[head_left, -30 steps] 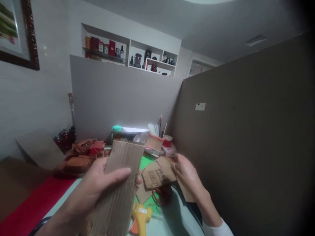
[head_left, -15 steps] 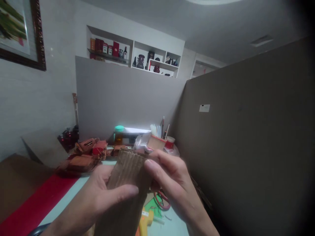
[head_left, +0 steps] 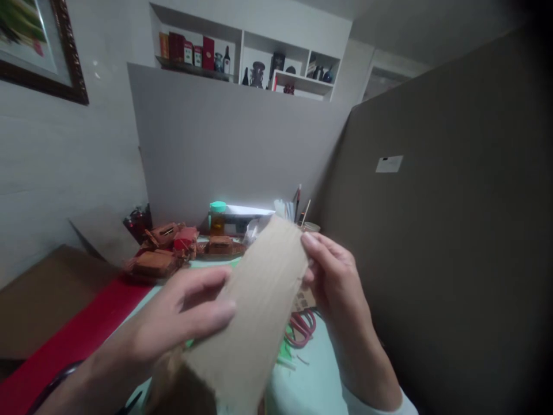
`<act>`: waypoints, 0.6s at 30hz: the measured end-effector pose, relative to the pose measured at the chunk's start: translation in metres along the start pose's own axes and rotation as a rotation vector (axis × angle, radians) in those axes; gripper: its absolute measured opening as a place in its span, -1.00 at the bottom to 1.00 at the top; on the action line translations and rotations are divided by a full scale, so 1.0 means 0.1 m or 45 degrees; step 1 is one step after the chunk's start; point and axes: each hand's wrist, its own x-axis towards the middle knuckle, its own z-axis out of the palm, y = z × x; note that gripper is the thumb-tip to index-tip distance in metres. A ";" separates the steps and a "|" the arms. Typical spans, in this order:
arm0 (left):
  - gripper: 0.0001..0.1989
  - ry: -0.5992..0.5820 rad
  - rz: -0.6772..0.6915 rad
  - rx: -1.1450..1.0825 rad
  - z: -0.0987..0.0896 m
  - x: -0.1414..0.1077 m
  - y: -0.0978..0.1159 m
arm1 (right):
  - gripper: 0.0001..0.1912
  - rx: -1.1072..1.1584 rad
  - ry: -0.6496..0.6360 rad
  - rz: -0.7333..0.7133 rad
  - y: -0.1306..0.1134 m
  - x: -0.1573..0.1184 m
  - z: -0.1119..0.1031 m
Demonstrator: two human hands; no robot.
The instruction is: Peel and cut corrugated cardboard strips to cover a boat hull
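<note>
A long strip of brown cardboard point(head_left: 259, 300) with torn edges is held up, tilted, in front of me, its smooth face showing. My right hand point(head_left: 339, 279) pinches its upper right edge between thumb and fingers. At the strip's left edge is my left hand point(head_left: 185, 311), thumb on the near side and the fingers partly hidden behind it. Red-handled scissors point(head_left: 302, 328) lie behind the strip on the pale green table point(head_left: 315, 380), beside green scraps point(head_left: 285, 350).
Brown wooden models point(head_left: 158, 262) stand at the back left, near a jar with a green lid point(head_left: 218, 216). Pens point(head_left: 298, 202) stand further right. Grey partitions point(head_left: 242, 138) rise behind and to the right. A red strip point(head_left: 90, 320) runs along the left.
The cardboard has turned from its ribbed face to its smooth face and risen to the right. My right hand has moved right with it. The yellow tool is no longer visible. The view has shifted.
</note>
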 end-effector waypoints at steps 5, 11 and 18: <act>-0.80 -0.171 -0.132 -0.106 -0.04 0.03 0.04 | -0.74 0.041 0.132 -0.061 0.02 0.14 -0.11; -0.76 -0.117 -0.088 -0.193 -0.03 0.02 0.04 | -0.75 -0.031 0.101 -0.035 0.11 0.19 -0.13; -0.72 0.135 -0.022 0.052 -0.06 0.07 0.00 | -0.71 -0.382 0.077 -0.191 0.13 0.23 -0.22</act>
